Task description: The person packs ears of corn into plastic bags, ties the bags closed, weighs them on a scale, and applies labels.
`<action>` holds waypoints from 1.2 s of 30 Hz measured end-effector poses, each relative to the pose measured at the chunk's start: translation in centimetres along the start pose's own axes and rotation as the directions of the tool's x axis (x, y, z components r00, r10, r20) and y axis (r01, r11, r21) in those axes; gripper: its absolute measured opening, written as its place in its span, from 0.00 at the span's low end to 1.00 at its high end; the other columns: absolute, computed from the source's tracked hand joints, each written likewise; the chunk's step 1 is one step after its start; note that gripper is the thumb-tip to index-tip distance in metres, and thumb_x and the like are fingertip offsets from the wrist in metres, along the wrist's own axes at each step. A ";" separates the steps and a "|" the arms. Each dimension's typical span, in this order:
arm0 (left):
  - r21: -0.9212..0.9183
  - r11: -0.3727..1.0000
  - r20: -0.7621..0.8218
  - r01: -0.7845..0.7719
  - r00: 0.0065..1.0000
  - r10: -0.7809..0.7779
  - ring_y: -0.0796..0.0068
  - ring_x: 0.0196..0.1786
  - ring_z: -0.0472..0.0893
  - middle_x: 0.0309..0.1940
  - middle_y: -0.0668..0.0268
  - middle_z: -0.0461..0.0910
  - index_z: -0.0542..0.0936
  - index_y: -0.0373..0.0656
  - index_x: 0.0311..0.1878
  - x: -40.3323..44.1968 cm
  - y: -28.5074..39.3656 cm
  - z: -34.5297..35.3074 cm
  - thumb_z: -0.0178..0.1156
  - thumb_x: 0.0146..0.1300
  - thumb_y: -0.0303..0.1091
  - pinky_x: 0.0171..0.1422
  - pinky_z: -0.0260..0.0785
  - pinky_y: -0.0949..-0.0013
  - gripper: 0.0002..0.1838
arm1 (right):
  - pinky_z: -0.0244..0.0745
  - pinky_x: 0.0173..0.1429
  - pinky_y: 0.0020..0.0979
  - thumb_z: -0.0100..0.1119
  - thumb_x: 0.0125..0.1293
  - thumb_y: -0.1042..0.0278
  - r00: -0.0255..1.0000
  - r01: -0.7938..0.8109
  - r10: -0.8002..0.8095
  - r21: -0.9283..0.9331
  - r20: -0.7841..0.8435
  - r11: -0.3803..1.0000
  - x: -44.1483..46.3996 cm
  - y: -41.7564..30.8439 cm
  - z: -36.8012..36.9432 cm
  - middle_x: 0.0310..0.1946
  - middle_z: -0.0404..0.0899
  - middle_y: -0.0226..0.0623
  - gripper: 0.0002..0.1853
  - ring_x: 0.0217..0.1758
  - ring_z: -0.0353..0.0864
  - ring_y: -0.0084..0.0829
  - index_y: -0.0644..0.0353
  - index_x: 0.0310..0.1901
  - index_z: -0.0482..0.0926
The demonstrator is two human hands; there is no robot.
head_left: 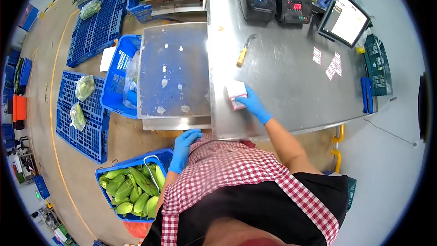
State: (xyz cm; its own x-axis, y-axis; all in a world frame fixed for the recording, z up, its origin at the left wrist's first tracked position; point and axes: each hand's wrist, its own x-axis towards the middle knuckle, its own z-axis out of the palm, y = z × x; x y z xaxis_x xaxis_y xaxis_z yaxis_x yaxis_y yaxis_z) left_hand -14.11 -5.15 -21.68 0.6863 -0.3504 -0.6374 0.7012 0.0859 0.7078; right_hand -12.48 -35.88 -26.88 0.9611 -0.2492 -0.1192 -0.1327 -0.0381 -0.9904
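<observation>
My right hand, in a blue glove, reaches over the steel table and pinches a small stack of white labels with red borders near the table's left edge. Also blue-gloved, my left hand hangs beside the checked apron, just below the front edge of the scale-like platform; its fingers are loosely bent and nothing shows in them. A hooked knife with a yellow handle lies on the table beyond my right hand. Several loose printed labels lie further right.
A blue crate of green corn ears stands at lower left. Another blue crate with plastic bags adjoins the platform. Blue pallets with bagged vegetables lie on the floor. Label printers and a screen stand at the table's back.
</observation>
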 end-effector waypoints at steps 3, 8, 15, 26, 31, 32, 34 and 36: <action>-0.005 1.000 -0.035 -0.002 0.999 0.002 0.75 0.40 0.79 0.36 0.61 0.81 0.77 0.33 0.46 -1.6 -1.4 0.4 0.56 0.59 0.29 0.48 0.70 0.74 0.13 | 0.72 0.44 0.30 0.61 0.53 0.67 0.988 -0.135 0.016 -0.810 -0.154 0.570 -0.7 0.6 -6.1 0.36 0.78 0.39 0.18 0.40 0.77 0.29 0.64 0.44 0.74; -0.077 0.997 -0.238 -0.003 0.971 -0.015 0.75 0.38 0.79 0.35 0.62 0.81 0.78 0.35 0.44 -4.0 -5.3 0.5 0.54 0.60 0.30 0.47 0.69 0.74 0.12 | 0.71 0.42 0.32 0.58 0.54 0.62 0.897 -0.275 0.008 -0.544 -0.443 0.793 -3.6 2.1 -12.9 0.33 0.78 0.40 0.14 0.34 0.76 0.33 0.61 0.39 0.78; -0.038 0.999 -0.156 0.016 0.987 -0.022 0.75 0.38 0.78 0.36 0.63 0.80 0.78 0.36 0.44 -6.9 -7.8 6.3 0.53 0.61 0.31 0.46 0.69 0.75 0.12 | 0.70 0.40 0.29 0.53 0.59 0.70 0.823 -0.197 -0.031 -0.337 -0.567 0.921 -15.2 3.9 -18.4 0.32 0.79 0.36 0.09 0.33 0.75 0.26 0.63 0.38 0.78; 0.216 0.937 0.804 -0.275 0.594 -0.011 0.66 0.62 0.65 0.57 0.58 0.68 0.66 0.35 0.59 -18.6 2.8 29.0 0.52 0.52 0.23 0.66 0.54 0.65 0.27 | 0.72 0.40 0.38 0.50 0.55 0.63 0.767 -0.639 0.390 -0.555 -0.510 0.532 -40.7 12.0 -24.2 0.31 0.78 0.51 0.13 0.35 0.78 0.45 0.62 0.34 0.79; -0.235 0.886 0.906 -0.401 0.240 0.349 0.60 0.59 0.66 0.56 0.55 0.68 0.67 0.36 0.58 -23.0 -1.5 38.6 0.49 0.47 0.27 0.66 0.53 0.60 0.29 | 0.71 0.39 0.42 0.47 0.52 0.63 0.640 -0.741 0.674 -0.526 -0.368 0.416 -44.7 21.6 -35.3 0.29 0.77 0.55 0.14 0.33 0.78 0.48 0.64 0.28 0.78; -0.307 0.870 0.876 -0.384 0.242 0.416 0.59 0.58 0.66 0.55 0.56 0.69 0.67 0.37 0.58 -23.0 -2.9 40.7 0.48 0.44 0.26 0.66 0.54 0.59 0.31 | 0.71 0.38 0.42 0.47 0.52 0.63 0.645 -0.741 0.670 -0.514 -0.367 0.432 -44.5 22.9 -37.7 0.29 0.76 0.55 0.14 0.32 0.78 0.48 0.65 0.28 0.78; -0.382 0.857 0.839 -0.347 0.259 0.479 0.58 0.58 0.66 0.55 0.56 0.69 0.67 0.39 0.60 -23.2 -5.0 44.8 0.46 0.37 0.21 0.65 0.55 0.59 0.37 | 0.70 0.37 0.42 0.48 0.51 0.63 0.656 -0.736 0.671 -0.494 -0.347 0.464 -42.1 25.4 -42.4 0.29 0.76 0.56 0.14 0.31 0.77 0.48 0.66 0.27 0.77; -0.287 0.859 0.874 -0.423 0.252 0.416 0.61 0.58 0.66 0.57 0.58 0.68 0.66 0.40 0.60 -21.6 -6.8 49.9 0.47 0.39 0.17 0.65 0.55 0.61 0.36 | 0.70 0.31 0.35 0.51 0.53 0.61 0.756 -0.621 0.589 -0.596 -0.284 0.509 -38.1 26.6 -47.9 0.24 0.77 0.44 0.13 0.25 0.75 0.34 0.64 0.26 0.78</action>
State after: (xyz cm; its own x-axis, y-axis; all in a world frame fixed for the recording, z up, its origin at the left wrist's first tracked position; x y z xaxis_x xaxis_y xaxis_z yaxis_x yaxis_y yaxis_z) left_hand -43.34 -44.66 2.48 0.2953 -0.8677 0.3999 0.3674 0.4895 0.7908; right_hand -64.26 -73.71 -45.34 0.5800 -0.4860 -0.6537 -0.8084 -0.4420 -0.3887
